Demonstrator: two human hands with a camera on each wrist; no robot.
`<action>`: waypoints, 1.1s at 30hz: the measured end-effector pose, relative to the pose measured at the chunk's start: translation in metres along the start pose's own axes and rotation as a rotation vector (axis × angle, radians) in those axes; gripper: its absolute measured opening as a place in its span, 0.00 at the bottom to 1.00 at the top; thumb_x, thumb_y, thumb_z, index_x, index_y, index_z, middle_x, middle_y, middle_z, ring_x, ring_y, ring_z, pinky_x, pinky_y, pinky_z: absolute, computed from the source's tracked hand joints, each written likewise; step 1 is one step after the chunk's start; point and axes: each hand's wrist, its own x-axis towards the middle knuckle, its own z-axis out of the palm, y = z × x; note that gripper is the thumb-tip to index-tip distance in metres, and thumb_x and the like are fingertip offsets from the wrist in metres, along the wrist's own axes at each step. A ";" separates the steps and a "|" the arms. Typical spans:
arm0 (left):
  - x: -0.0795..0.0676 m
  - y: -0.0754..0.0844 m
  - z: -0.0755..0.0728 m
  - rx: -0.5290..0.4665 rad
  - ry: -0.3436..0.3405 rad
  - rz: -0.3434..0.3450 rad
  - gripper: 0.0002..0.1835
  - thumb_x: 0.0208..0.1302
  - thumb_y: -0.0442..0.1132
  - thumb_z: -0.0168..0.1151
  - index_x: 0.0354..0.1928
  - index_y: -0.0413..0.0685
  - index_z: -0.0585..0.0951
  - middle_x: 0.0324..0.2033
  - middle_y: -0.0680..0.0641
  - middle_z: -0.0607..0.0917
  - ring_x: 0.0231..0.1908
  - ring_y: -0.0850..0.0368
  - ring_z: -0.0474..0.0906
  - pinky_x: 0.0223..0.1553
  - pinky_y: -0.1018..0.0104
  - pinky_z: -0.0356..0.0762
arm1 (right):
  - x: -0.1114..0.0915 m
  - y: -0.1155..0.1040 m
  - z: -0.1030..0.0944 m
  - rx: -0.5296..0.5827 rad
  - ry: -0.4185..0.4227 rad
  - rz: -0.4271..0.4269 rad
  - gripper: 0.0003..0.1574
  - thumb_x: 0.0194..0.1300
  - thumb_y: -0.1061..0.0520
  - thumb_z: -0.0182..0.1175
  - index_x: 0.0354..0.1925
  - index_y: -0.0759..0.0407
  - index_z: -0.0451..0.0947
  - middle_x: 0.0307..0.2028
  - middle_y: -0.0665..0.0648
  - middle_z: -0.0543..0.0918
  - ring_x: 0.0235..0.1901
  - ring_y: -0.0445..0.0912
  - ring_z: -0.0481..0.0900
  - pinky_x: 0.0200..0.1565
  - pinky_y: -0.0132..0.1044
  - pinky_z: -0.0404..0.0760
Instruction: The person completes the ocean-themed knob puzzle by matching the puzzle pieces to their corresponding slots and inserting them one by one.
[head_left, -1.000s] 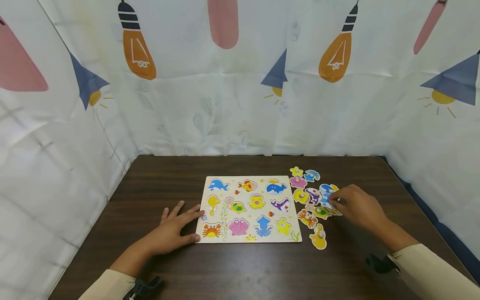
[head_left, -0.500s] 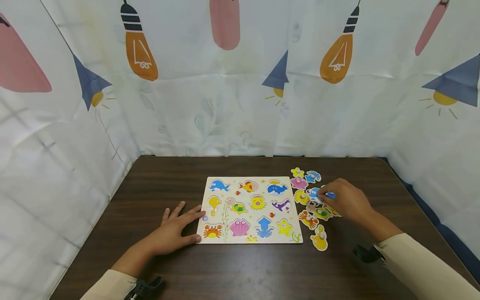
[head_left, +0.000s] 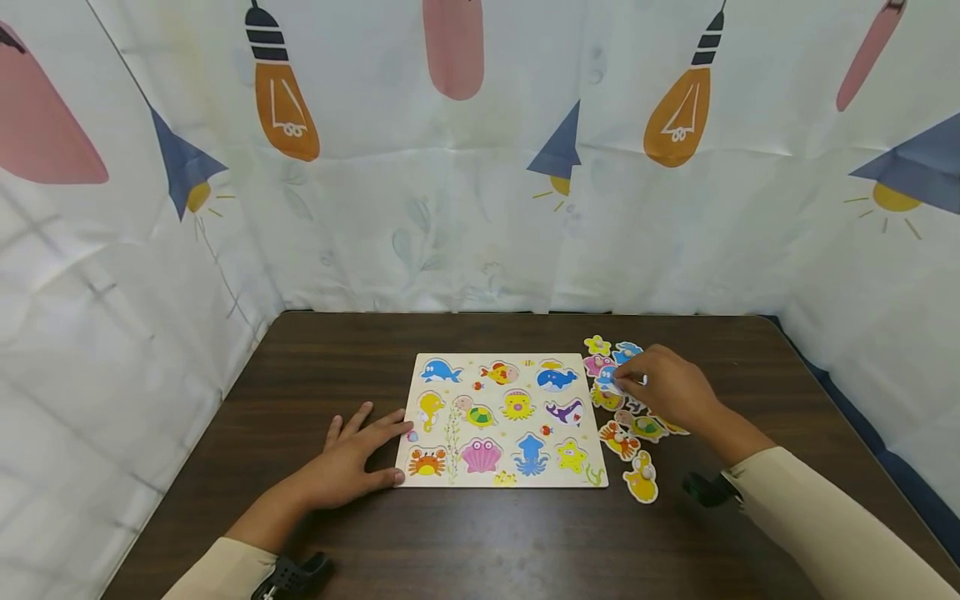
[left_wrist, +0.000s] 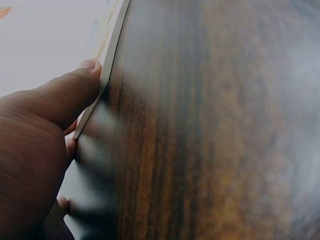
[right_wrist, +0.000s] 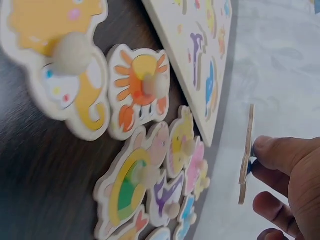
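Observation:
My right hand [head_left: 670, 387] pinches a blue puzzle piece [head_left: 606, 379] above the loose pieces beside the board's right edge. In the right wrist view the held puzzle piece [right_wrist: 247, 150] appears edge-on at the thumb and fingertips, lifted away from the others. My left hand [head_left: 347, 462] lies with fingers spread at the left edge of a pale wooden puzzle board [head_left: 491, 425] with sea-animal pictures. From the left wrist, the thumb [left_wrist: 82, 80] touches the board's side near its corner.
Several knobbed pieces lie to the board's right: a crab [head_left: 619, 440], a turtle [head_left: 647, 428], a seahorse [head_left: 641, 479] nearest me, a purple whale piece [right_wrist: 166, 197] and a yellow star [head_left: 597, 345]. The dark wooden table [head_left: 495, 542] meets a patterned curtain [head_left: 480, 233] at the back.
My right hand has moved left and slightly away from me, carrying the blue piece off the right part of the pile. My left hand stays on the board's edge.

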 end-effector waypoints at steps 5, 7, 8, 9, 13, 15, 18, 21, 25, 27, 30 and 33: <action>0.000 0.000 0.000 0.017 0.011 -0.003 0.39 0.63 0.62 0.69 0.75 0.65 0.70 0.77 0.51 0.63 0.77 0.29 0.40 0.66 0.22 0.27 | 0.010 -0.006 0.002 -0.003 -0.012 -0.007 0.08 0.63 0.56 0.74 0.43 0.50 0.92 0.39 0.49 0.86 0.38 0.46 0.77 0.26 0.37 0.75; -0.001 0.001 0.000 0.016 0.012 -0.003 0.39 0.63 0.62 0.69 0.74 0.65 0.71 0.77 0.50 0.63 0.77 0.29 0.40 0.66 0.22 0.27 | 0.014 -0.008 0.004 -0.005 -0.016 -0.008 0.08 0.63 0.56 0.74 0.42 0.49 0.92 0.39 0.48 0.86 0.37 0.46 0.77 0.25 0.37 0.74; -0.001 0.001 0.000 0.015 0.011 -0.003 0.39 0.63 0.62 0.69 0.74 0.65 0.71 0.77 0.50 0.63 0.77 0.29 0.40 0.66 0.22 0.26 | 0.016 -0.010 0.004 -0.004 -0.017 -0.009 0.07 0.63 0.56 0.74 0.42 0.49 0.92 0.39 0.48 0.86 0.37 0.46 0.77 0.26 0.36 0.75; -0.001 0.002 0.000 0.014 0.009 -0.002 0.39 0.63 0.62 0.69 0.74 0.65 0.71 0.77 0.50 0.63 0.77 0.29 0.40 0.66 0.22 0.26 | 0.018 -0.011 0.005 -0.001 -0.018 -0.010 0.07 0.63 0.56 0.74 0.41 0.49 0.92 0.39 0.48 0.87 0.37 0.46 0.77 0.26 0.37 0.75; -0.001 0.003 -0.001 0.007 0.000 -0.002 0.38 0.64 0.61 0.69 0.75 0.64 0.71 0.77 0.50 0.62 0.77 0.29 0.39 0.66 0.22 0.26 | 0.024 -0.017 0.008 0.000 -0.032 0.010 0.08 0.64 0.54 0.74 0.42 0.50 0.92 0.41 0.50 0.86 0.41 0.47 0.78 0.31 0.42 0.80; -0.001 0.003 -0.001 0.005 -0.003 -0.002 0.38 0.64 0.61 0.69 0.75 0.64 0.71 0.77 0.50 0.62 0.77 0.29 0.39 0.66 0.22 0.26 | 0.027 -0.020 0.011 -0.002 -0.044 0.022 0.09 0.64 0.53 0.74 0.43 0.49 0.92 0.43 0.52 0.85 0.45 0.48 0.78 0.35 0.45 0.82; -0.002 0.004 -0.001 0.006 -0.004 -0.002 0.38 0.64 0.60 0.69 0.75 0.63 0.71 0.77 0.50 0.62 0.77 0.29 0.39 0.66 0.22 0.26 | 0.033 -0.025 0.015 -0.003 -0.056 0.037 0.10 0.64 0.52 0.74 0.45 0.49 0.92 0.44 0.53 0.84 0.47 0.50 0.78 0.39 0.49 0.84; -0.002 0.005 -0.002 0.009 -0.004 -0.003 0.38 0.64 0.60 0.69 0.75 0.63 0.71 0.77 0.50 0.62 0.77 0.29 0.39 0.66 0.22 0.26 | 0.038 -0.031 0.018 0.002 -0.067 0.048 0.10 0.64 0.52 0.74 0.45 0.48 0.92 0.44 0.52 0.84 0.45 0.49 0.77 0.40 0.48 0.83; -0.002 0.006 -0.002 0.011 -0.004 -0.007 0.38 0.64 0.60 0.70 0.75 0.62 0.70 0.77 0.49 0.62 0.77 0.29 0.39 0.66 0.22 0.26 | 0.046 -0.037 0.021 0.021 -0.078 0.035 0.09 0.64 0.52 0.74 0.44 0.48 0.92 0.40 0.49 0.86 0.41 0.46 0.76 0.37 0.44 0.82; -0.002 0.006 -0.002 0.012 -0.005 -0.010 0.38 0.64 0.60 0.70 0.75 0.62 0.70 0.78 0.49 0.62 0.77 0.29 0.39 0.66 0.22 0.26 | 0.049 -0.040 0.022 0.023 -0.078 0.022 0.08 0.64 0.52 0.74 0.43 0.47 0.92 0.39 0.47 0.86 0.40 0.46 0.76 0.36 0.43 0.81; -0.002 0.005 -0.001 0.012 -0.007 -0.011 0.39 0.64 0.60 0.69 0.75 0.63 0.70 0.78 0.50 0.62 0.77 0.29 0.39 0.66 0.22 0.25 | 0.052 -0.044 0.023 0.038 -0.078 0.006 0.08 0.65 0.52 0.73 0.43 0.47 0.92 0.40 0.47 0.86 0.43 0.46 0.78 0.37 0.44 0.82; -0.002 0.005 -0.002 0.009 -0.010 -0.011 0.39 0.65 0.60 0.69 0.75 0.64 0.70 0.78 0.50 0.61 0.77 0.30 0.39 0.66 0.23 0.25 | 0.055 -0.047 0.026 0.054 -0.072 -0.011 0.07 0.66 0.52 0.73 0.43 0.46 0.92 0.41 0.46 0.86 0.46 0.47 0.79 0.37 0.44 0.83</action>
